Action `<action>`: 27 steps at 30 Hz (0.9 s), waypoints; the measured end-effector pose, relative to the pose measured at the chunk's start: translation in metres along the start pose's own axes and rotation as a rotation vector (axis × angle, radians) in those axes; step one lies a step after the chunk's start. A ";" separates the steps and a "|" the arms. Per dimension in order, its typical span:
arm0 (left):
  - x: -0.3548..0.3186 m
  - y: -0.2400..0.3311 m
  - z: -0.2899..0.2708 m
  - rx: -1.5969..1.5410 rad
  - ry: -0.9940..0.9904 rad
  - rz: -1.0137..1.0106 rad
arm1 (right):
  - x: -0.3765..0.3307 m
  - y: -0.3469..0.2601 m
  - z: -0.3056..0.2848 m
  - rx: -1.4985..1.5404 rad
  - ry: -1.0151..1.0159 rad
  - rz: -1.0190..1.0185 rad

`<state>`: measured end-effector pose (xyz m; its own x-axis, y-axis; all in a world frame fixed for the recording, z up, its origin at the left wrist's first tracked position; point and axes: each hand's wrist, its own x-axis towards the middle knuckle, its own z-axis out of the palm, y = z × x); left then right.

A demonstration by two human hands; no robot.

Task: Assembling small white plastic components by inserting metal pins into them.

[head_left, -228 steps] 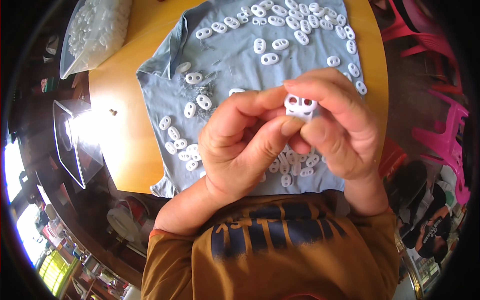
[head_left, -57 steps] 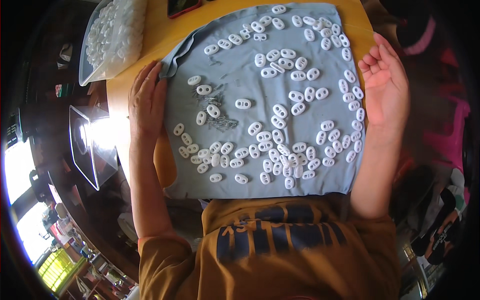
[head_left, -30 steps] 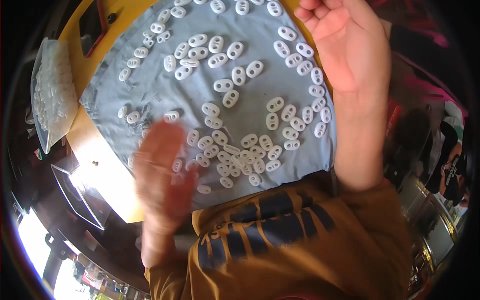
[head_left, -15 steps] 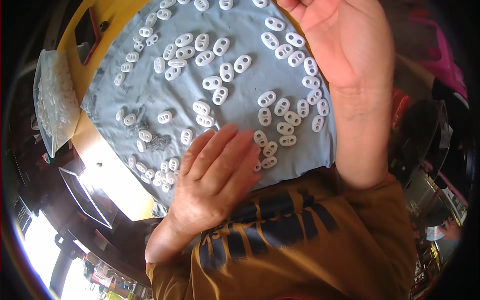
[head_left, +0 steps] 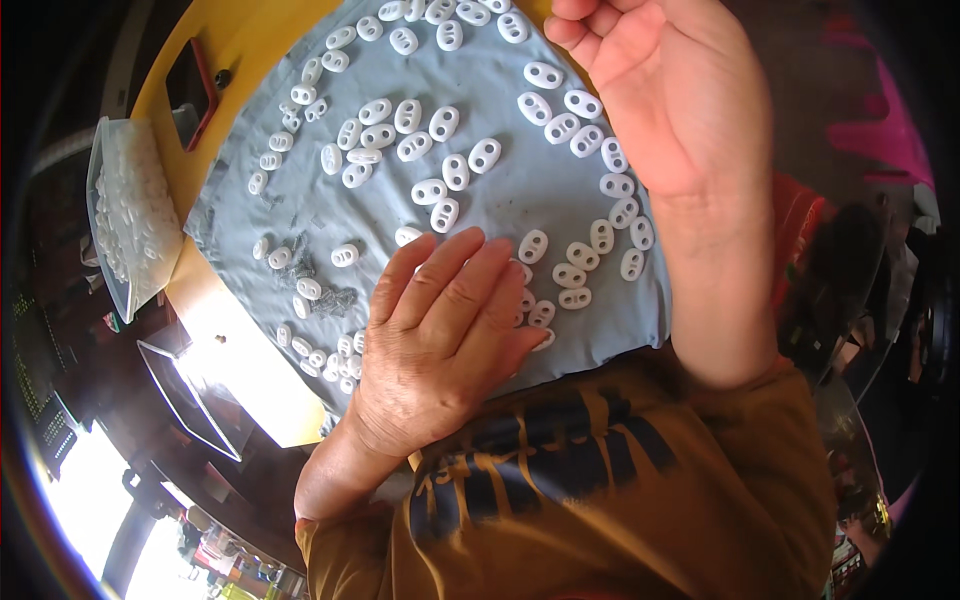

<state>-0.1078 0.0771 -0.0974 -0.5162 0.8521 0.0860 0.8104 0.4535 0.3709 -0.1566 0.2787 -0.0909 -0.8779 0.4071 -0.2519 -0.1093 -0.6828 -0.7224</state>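
- Across the blue-grey cloth [head_left: 550, 190], the left hand [head_left: 440, 320] has swept in from the left edge!
- Clear plastic tub [head_left: 97, 192] beyond the cloth's left side.
- Left hand palm-down, fingers straight, released, contact underneath hidden; right hand [head_left: 675, 110] palm-up by the right edge, fingers loosely curled, released.
- White oval two-hole toggles [head_left: 455, 172] strewn over the cloth, some half-covered by the left hand.
- Tiny metal springs [head_left: 330, 299], bunched near it.

Blazed white at the windows [head_left: 88, 495] at lower left. Burned out the left strip of the table [head_left: 245, 385] and hazed the clear panel [head_left: 190, 400] beside it. Fell softer and more evenly across the grey-blue cloth [head_left: 545, 190], rendering the white pieces [head_left: 443, 124] fairly clearly. Looked dim and blurry around the pink chair [head_left: 890, 130] at right. Bent straight edges and went black toward the rim.
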 end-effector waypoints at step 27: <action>0.071 0.017 0.020 -0.043 -0.060 0.012 | 0.023 -0.003 -0.014 0.205 0.154 -0.026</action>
<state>-0.1252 0.1510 -0.1034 -0.4879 0.8722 0.0355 0.8033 0.4327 0.4092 -0.1695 0.2986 -0.1036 -0.7939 0.5034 -0.3410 -0.2373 -0.7729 -0.5885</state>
